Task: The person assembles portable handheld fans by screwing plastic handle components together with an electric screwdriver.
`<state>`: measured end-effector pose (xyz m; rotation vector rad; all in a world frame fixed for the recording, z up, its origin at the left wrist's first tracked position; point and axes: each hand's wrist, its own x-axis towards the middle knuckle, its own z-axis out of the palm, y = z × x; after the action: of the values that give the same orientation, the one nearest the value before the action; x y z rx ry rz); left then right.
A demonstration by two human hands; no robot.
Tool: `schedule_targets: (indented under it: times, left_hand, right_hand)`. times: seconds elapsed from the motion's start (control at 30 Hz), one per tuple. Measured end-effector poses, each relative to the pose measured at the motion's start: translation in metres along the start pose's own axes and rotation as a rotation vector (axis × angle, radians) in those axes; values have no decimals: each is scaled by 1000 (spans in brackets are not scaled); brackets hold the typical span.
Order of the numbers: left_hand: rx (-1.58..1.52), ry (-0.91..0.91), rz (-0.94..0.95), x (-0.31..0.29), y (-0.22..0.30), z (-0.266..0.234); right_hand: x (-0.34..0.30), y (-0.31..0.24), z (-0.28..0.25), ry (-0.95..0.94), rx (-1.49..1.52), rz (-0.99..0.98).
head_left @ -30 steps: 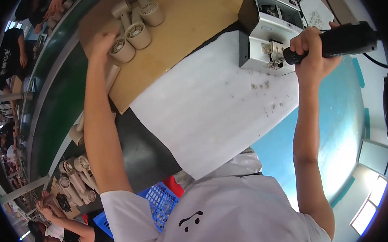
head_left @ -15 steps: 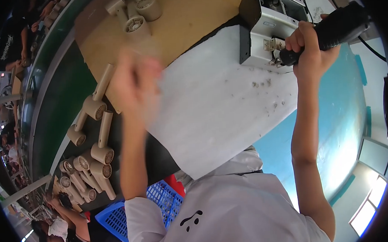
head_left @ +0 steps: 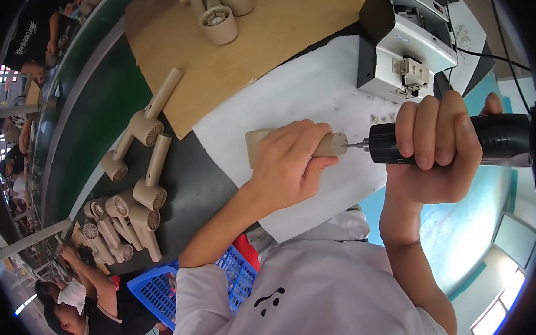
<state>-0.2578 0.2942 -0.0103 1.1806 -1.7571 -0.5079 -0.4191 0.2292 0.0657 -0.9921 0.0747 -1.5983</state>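
**Black cylindrical electric screwdriver (head_left: 502, 140) lined up with the end of a beige plastic handheld-fan body (head_left: 334, 144)**

Containers: blue plastic lattice basket (head_left: 156, 290), low beside the person's white sleeve (head_left: 205, 295); contents can't be made out. Silver metal box (head_left: 420, 37) stands upper right, open on top with a mechanism inside, details too small to read. Pale metal fixture (head_left: 413, 74) on its front.

Counts: one screwdriver, one fan body in hand. Three more beige fan bodies (head_left: 219, 27) on the brown cardboard sheet (head_left: 291, 30), one cut by the frame edge. About eight beige fan bodies (head_left: 150, 193) on the dark tabletop (head_left: 199, 186) at left — they overlap, so loose count. Several small dark bits (head_left: 382, 118) on the white sheet (head_left: 303, 84), near the box.

Hands: left hand (head_left: 293, 157) is wrapped around the held body, which sits over the white sheet, handle end pointing right. Right hand (head_left: 439, 143) is clenched around the screwdriver, held roughly level. Thin metal bit (head_left: 359, 144) reaches the handle's end face; can't tell if it's seated.

Vs 1.0 s ago: left hand was at the fan bodies on the cardboard; the nearest one there is gone from that spot. Screwdriver tip was at the box's front fixture — now well away from it, at the handle. Basket stays in about the same place.
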Motion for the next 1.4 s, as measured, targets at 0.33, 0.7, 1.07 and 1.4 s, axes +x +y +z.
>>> schedule_targets:
  times: [0.33,0.7,1.07,1.4]
  left_hand:
    - [21,-28,17,1,2,0]
    - [36,-39,36,-2,3,-3]
    - [35,-55,-16,4,2,-4]
    - [-11,-9,-9,6,2,1]
  right_hand:
    - [0,6,-6,-76,-24,0]
    - [32,-7,-46,193,-363,-202]
    - [54,0,-86,234,-968,-315]
    - [20,3,-55,465,-419,108]
